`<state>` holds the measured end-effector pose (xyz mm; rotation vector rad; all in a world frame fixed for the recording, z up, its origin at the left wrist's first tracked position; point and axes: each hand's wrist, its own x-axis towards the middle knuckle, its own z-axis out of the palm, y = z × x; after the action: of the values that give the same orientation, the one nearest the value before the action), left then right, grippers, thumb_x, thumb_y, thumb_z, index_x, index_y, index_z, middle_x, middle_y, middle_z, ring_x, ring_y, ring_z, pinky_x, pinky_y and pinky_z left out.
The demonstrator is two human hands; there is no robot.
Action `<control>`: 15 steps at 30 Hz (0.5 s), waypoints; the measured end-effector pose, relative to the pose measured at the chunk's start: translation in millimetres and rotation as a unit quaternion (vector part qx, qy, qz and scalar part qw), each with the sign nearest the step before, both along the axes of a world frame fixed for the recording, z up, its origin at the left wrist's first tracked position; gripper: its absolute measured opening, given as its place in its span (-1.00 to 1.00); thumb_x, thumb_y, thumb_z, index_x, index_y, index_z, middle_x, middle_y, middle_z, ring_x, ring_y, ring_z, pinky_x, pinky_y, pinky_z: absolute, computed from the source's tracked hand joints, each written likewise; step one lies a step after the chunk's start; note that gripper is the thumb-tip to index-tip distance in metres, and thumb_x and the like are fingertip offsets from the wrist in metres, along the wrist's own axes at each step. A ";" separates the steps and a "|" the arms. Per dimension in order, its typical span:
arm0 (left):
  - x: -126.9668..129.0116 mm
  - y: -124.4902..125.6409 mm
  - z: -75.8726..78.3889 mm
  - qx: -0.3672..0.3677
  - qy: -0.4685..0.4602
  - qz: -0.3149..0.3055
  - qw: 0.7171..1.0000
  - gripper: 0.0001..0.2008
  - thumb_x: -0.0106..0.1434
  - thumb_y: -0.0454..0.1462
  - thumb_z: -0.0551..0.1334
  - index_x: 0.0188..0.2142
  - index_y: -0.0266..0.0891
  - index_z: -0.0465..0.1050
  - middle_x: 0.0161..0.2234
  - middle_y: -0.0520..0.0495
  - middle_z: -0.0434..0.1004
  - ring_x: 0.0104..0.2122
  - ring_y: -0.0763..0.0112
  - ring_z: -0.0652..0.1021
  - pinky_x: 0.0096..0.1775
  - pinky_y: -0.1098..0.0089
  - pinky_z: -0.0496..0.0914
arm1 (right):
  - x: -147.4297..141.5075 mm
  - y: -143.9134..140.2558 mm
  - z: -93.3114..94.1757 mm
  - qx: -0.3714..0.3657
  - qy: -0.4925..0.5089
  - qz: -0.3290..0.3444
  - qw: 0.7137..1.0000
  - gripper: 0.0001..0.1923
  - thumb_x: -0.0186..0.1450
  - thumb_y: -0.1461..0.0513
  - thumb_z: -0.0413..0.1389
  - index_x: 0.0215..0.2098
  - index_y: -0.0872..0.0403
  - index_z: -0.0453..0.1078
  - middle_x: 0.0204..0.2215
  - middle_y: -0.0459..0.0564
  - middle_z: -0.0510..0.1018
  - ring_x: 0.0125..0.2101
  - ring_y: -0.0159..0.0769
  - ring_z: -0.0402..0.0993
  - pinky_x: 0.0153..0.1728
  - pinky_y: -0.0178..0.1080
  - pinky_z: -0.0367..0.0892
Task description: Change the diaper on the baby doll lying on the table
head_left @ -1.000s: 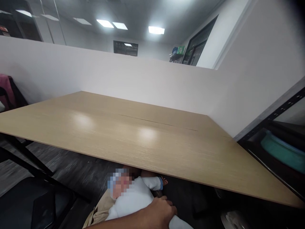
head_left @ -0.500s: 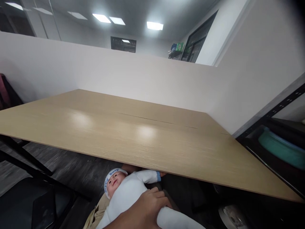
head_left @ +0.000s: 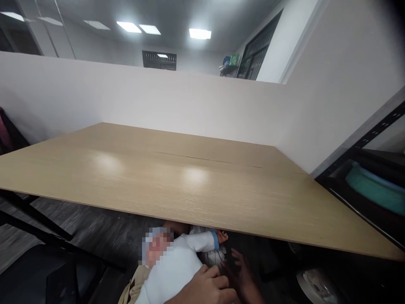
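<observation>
A baby doll (head_left: 177,266) in a white outfit with blue cuffs lies tilted below the table's front edge. Its cap and head, on the left, are blurred out. My left hand (head_left: 209,287) rests over the doll's lower body with its fingers curled onto it; the doll's legs are hidden. To the right of the doll is my right hand (head_left: 243,270), dim, fingers apart and holding nothing. The doll's small hand (head_left: 222,236) sticks out of its sleeve near the table edge. Beneath the doll shows tan cloth (head_left: 136,283).
A wide wooden table (head_left: 152,181) stretches ahead, up to a white half wall (head_left: 177,101). A black chair (head_left: 25,270) stands at lower left. On the right is a black rack (head_left: 367,143) with a teal item (head_left: 373,188). A round pale object (head_left: 316,285) sits below the table.
My right hand has come into view right of the doll. My left hand has shifted right and down, and the doll's leg it gripped has gone out of sight. More of the doll's hand shows.
</observation>
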<state>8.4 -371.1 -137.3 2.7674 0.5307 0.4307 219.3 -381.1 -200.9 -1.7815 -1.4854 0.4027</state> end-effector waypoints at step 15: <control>-51.5 -11.3 24.7 -0.076 -0.114 0.066 0.988 -0.75 0.53 -0.09 0.26 0.11 -0.06 0.56 0.19 -0.18 0.55 0.06 0.21 0.59 0.10 0.12 0.55 | -82.5 62.7 100.7 -0.208 -0.304 0.353 0.860 -0.48 0.28 0.24 0.21 0.21 0.12 0.44 0.19 0.24 0.56 0.16 0.11 0.51 0.17 0.03 0.42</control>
<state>-43.1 -382.4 -112.6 2.5038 0.6621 0.6961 136.8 -318.5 -100.2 -1.6948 -2.6971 0.5841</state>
